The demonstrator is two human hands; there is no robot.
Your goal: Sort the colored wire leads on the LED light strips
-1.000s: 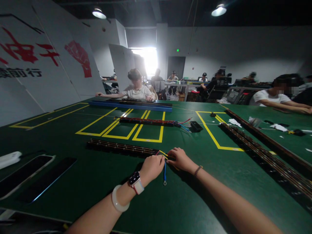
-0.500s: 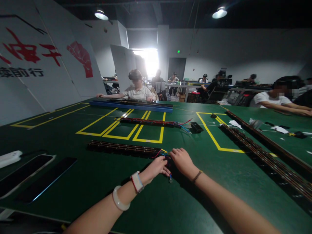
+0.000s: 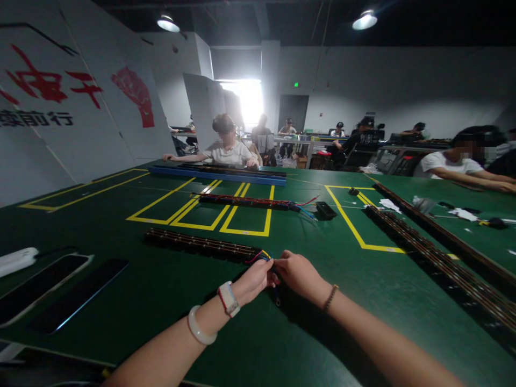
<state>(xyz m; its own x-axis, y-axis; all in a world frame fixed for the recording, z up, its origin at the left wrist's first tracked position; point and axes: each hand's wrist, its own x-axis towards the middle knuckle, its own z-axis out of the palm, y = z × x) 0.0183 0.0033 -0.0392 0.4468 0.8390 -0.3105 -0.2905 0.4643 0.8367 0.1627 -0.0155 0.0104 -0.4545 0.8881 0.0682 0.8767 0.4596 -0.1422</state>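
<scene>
A long black strip (image 3: pixel 201 244) with copper rails lies on the green table (image 3: pixel 133 290) in front of me. Red, yellow and blue wires (image 3: pixel 261 256) come out of its right end. My left hand (image 3: pixel 255 280), with a watch and a pale bangle on the wrist, pinches those wires at the strip's end. My right hand (image 3: pixel 298 274), wearing a bead bracelet, meets it from the right with its fingers closed on the same wire bundle. A wire end with a ring terminal (image 3: pixel 277 301) hangs below the two hands.
A second wired strip (image 3: pixel 245 201) lies inside yellow floor-tape boxes, with a black box (image 3: pixel 324 209) beside it. Long rails (image 3: pixel 439 252) run along the right. Two phones (image 3: pixel 52 293) and a white pack (image 3: pixel 16 259) lie left. A person (image 3: pixel 228 148) sits opposite; others work at the right.
Both hands have drawn together at the strip's end. The blue wire that hung loose between them a second ago is now gathered under the fingers.
</scene>
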